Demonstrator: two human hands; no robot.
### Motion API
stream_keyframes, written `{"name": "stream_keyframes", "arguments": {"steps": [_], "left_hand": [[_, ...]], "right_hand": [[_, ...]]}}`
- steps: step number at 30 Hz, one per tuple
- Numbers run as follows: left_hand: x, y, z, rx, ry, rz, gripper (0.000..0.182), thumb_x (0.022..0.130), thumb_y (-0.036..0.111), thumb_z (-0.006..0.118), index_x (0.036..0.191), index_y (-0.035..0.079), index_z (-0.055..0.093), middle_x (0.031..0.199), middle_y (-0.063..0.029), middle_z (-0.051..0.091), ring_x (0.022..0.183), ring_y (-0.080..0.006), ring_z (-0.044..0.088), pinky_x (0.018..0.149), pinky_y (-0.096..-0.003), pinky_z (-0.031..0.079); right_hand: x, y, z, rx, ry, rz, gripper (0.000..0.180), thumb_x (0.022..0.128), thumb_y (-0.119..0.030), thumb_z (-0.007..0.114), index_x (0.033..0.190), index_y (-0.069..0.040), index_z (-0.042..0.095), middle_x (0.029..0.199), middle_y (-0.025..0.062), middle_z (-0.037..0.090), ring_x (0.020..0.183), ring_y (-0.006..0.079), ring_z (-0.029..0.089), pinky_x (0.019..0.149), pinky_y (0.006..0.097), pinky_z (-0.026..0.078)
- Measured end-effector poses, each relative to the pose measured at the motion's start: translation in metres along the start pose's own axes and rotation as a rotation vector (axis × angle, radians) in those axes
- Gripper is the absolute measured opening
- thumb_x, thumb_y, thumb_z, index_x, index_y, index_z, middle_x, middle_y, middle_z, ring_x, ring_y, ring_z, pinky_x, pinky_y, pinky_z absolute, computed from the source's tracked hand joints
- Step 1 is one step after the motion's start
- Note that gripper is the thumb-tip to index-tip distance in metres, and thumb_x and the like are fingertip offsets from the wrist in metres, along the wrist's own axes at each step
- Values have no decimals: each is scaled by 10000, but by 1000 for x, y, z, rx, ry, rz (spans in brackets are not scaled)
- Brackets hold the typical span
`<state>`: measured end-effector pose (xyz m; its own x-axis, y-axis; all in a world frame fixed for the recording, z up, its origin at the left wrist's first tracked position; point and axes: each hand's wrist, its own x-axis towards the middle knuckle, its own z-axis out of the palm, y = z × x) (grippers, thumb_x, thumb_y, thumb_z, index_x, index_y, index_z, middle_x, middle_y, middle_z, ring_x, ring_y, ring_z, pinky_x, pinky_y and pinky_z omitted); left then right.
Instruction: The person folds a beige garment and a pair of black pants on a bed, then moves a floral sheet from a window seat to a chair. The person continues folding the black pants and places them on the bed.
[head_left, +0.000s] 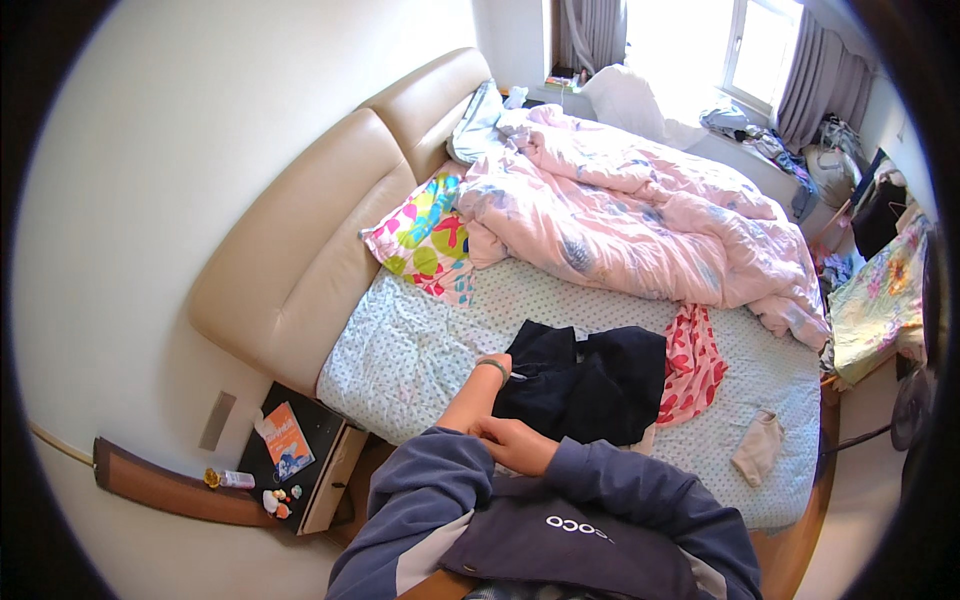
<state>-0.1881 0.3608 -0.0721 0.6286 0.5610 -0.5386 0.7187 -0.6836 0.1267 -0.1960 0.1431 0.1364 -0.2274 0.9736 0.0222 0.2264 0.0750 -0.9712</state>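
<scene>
My left hand (493, 364), with a bracelet at the wrist, reaches to the left edge of a black garment (600, 382) spread on the bed; its fingers are mostly hidden. My right hand (517, 444) crosses over to my left forearm, its fingers closed on the blue sleeve (450, 457) near the cuff. Beyond the black garment's right side lies a pink cloth with red hearts (690, 367). Farther right, a small beige cloth item (757, 448) rests on the dotted bedsheet (405, 330).
A rumpled pink duvet (615, 202) covers the far side of the bed, beside a colourful pillow (431, 244) and a padded headboard (315, 240). At the lower left, a dark nightstand (322, 442) holds a book (286, 442) and small figures (277, 502).
</scene>
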Motion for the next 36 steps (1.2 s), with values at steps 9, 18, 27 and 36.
{"name": "stream_keyframes", "arguments": {"steps": [9, 18, 27, 36], "left_hand": [[-23, -2, 7, 174, 654, 259, 228, 837, 251, 555, 1022, 122, 530, 902, -84, 619, 847, -277, 604, 735, -424, 449], [-33, 26, 65, 692, 631, 492, 416, 834, 248, 467, 1235, 138, 457, 1070, -172, 532, 989, -369, 474, 782, -486, 375], [-54, 8, 113, 826, 586, 608, 436, 854, 337, 416, 1227, 115, 465, 1080, -223, 514, 987, -396, 472, 761, -511, 364], [-48, -29, 84, 172, 586, 23, 295, 819, 150, 507, 1113, 154, 489, 924, -104, 592, 886, -288, 574, 763, -440, 440]], "right_hand": [[10, -11, 3, -31, -29, -143, 179, 859, -158, 551, 984, -30, 563, 833, 166, 627, 760, 304, 614, 668, 368, 479], [39, -8, 14, -158, -148, -224, 166, 825, -168, 531, 915, -38, 583, 789, 177, 617, 734, 344, 601, 656, 403, 469], [41, 30, 25, -549, -93, -54, 182, 818, -225, 526, 781, -51, 562, 723, 157, 615, 694, 356, 599, 607, 448, 441], [8, 8, 31, -193, 15, -70, 179, 803, -216, 574, 893, -63, 595, 800, 166, 630, 745, 332, 615, 659, 418, 468]]}}
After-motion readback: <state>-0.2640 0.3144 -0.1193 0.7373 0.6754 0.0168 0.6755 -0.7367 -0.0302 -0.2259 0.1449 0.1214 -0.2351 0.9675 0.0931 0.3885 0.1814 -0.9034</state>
